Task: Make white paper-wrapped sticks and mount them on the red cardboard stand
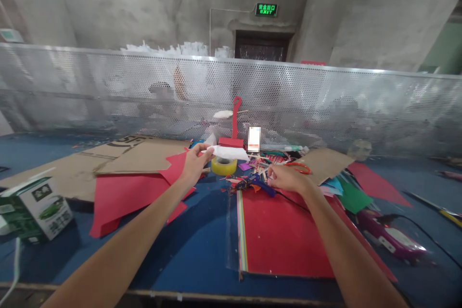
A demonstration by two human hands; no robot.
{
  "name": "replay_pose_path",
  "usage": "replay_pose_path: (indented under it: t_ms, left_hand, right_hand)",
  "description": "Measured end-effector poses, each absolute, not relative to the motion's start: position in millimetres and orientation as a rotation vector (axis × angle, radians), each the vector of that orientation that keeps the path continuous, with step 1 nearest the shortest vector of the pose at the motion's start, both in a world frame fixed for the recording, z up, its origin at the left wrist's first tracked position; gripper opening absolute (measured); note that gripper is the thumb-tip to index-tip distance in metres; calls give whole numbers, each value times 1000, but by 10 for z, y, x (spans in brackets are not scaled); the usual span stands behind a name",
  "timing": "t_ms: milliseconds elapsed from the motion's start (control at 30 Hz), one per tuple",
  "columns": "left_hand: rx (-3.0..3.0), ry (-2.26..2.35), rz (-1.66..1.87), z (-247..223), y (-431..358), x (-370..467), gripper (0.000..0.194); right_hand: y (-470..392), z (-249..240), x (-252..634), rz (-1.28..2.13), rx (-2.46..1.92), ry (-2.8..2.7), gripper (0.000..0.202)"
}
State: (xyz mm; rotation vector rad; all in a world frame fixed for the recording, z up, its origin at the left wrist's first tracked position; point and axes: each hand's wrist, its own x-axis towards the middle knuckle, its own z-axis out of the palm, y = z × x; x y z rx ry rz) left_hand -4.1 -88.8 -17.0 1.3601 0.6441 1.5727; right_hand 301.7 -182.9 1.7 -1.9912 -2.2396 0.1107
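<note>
Pinched in my left hand (198, 160) is a white, leaf-like piece (231, 152), held level above a roll of yellow tape (224, 166). My right hand (285, 178) has its fingers closed beside a blue glue gun (263, 185); what they hold, if anything, is too small to make out. Just beyond the white piece stands a red upright strip (235, 118) on a red block (231, 142), with another white piece (223, 114) near its upper part. Small scraps (262, 166) lie between my hands.
Red sheets (285, 236) lie front centre-right. Cardboard (140, 156) and red paper (126, 199) are left, near a green-and-white carton (45, 209). Red-handled scissors (299, 168), a purple device (393, 238) and a cutter (449, 215) lie right. A perforated metal screen (126, 86) stands behind.
</note>
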Motion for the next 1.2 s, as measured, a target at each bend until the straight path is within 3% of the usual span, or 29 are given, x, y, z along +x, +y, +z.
replay_pose_path:
  t_ms: [200,433,533,800,1200]
  left_hand:
    - [1490,688,1593,-106,-985,-43,34]
    - [1747,621,1493,-31,-1172,13,30]
    - [1765,583,1443,15,-1242,47,29]
    - [1808,599,1343,72,-1363,58,27]
    - [1987,503,1176,1,-1277,44,30]
  right_hand:
    - [-1819,162,3047,-81,-1588,-1791,16]
    - [-1985,177,2596,365,-1213,-1974,41]
    - [-1999,120,2475,352,-1205,-2016,55]
    - [-2001,128,2373,-129,-1281,-2136,29]
    - [-2004,123,2454,-174,-1310,-2259,33]
